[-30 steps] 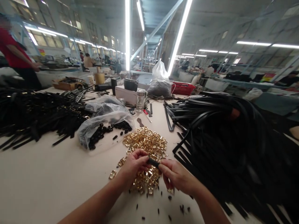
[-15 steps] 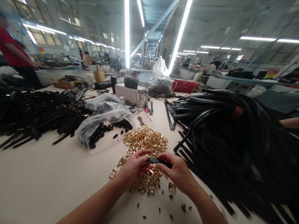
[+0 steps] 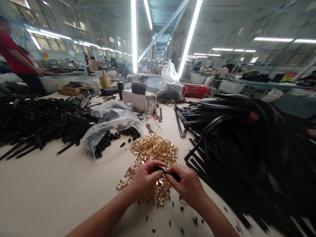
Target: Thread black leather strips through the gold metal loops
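Observation:
Between my two hands is a black strap (image 3: 174, 175), held just above a heap of gold buckles (image 3: 155, 146). My left hand (image 3: 148, 172) pinches one part of it between thumb and fingers. Close beside, my right hand (image 3: 184, 179) grips the strap with thumb and forefinger. The fingers cover much of the strap, so its end cannot be made out clearly. Small black bits (image 3: 182, 208) lie scattered on the table below my hands.
A large bundle of black straps (image 3: 222, 131) lies to the right. On the left are a plastic bag (image 3: 111, 115) spilling small black loops (image 3: 101, 146) and a pile of black straps with gold buckles (image 3: 44, 121). A glass cup (image 3: 149, 105) stands behind. A person in red (image 3: 17, 56) stands far left.
My hands have come closer together on the strap, and the left thumb has moved over it. My right hand now covers more of the strap.

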